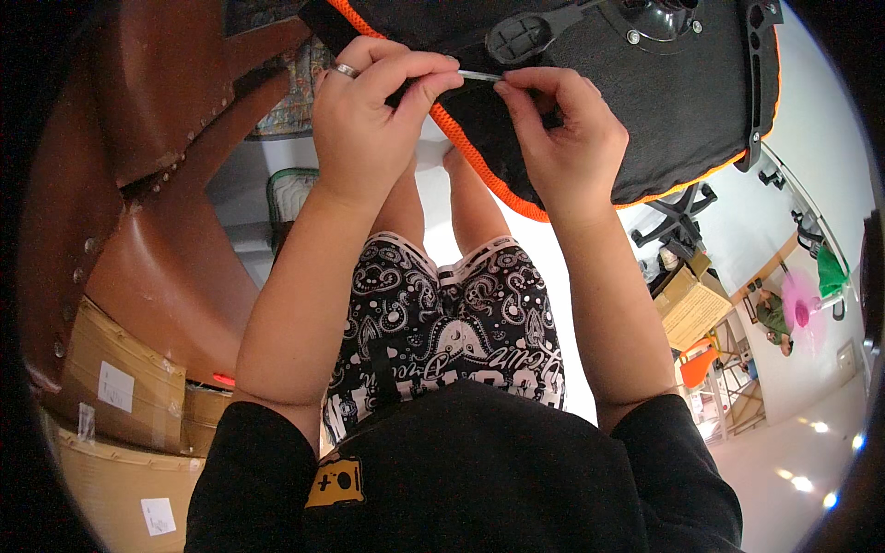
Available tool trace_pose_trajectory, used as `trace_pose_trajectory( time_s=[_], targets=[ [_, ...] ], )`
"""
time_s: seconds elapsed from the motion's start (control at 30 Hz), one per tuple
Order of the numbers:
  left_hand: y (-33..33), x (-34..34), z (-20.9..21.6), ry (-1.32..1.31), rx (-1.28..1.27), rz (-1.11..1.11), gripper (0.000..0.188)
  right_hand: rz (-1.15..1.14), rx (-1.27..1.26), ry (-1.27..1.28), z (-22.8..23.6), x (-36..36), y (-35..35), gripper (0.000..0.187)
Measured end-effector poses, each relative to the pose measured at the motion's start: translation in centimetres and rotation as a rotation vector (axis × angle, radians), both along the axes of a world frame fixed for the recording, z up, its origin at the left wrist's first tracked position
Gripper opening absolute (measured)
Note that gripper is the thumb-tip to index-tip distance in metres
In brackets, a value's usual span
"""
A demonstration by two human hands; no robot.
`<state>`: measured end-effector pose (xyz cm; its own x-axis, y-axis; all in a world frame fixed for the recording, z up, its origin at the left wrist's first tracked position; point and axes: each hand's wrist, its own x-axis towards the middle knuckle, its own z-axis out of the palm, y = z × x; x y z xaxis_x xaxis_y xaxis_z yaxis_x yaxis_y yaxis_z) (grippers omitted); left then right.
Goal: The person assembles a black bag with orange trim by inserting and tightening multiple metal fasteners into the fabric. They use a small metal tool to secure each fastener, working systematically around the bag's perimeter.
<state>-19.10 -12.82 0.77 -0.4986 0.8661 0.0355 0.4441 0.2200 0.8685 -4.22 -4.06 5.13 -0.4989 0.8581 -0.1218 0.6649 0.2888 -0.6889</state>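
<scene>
Between both hands stretches a thin silver metal rod (481,76); its exact kind is too small to make out. My left hand (369,129), with a ring on one finger, pinches the left end between thumb and forefinger. My right hand (576,143) pinches the right end in the same way. Behind and below the hands lies a black fabric-covered chair part (673,120) edged with orange piping (479,170). Just above the rod is a black paddle-shaped plastic piece (521,39). A black bolted fitting (659,18) sits on the fabric farther up.
A brown studded leather sofa (184,267) fills the left, above cardboard boxes (124,369). A black bracket (754,83) runs along the panel's right side. On the right are a castor base (678,221), another carton (691,309), an orange chair (699,362) and a person (772,313) in the distance.
</scene>
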Motion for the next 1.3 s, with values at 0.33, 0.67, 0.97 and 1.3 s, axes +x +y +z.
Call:
trace_pose_trajectory(
  time_s=[0.33,0.67,0.97,1.3],
  targets=[
    [-0.3,-0.6,-0.7,-0.095,0.004,-0.063,0.012,-0.031,-0.029,0.007,-0.3,-0.3,0.3,0.014],
    [0.1,-1.0,0.2,-0.258,-0.117,-0.038,0.012,-0.127,-0.215,0.128,-0.4,-0.3,0.6,0.019],
    [0.8,-2.2,0.6,-0.271,-0.177,-0.148,0.014,-0.011,-0.055,-0.016,0.1,-0.5,1.1,0.017],
    [1.1,-2.7,0.9,-0.195,-0.294,-0.221,0.018,0.016,-0.006,-0.074,0.0,-0.3,-0.1,0.011]
  ],
)
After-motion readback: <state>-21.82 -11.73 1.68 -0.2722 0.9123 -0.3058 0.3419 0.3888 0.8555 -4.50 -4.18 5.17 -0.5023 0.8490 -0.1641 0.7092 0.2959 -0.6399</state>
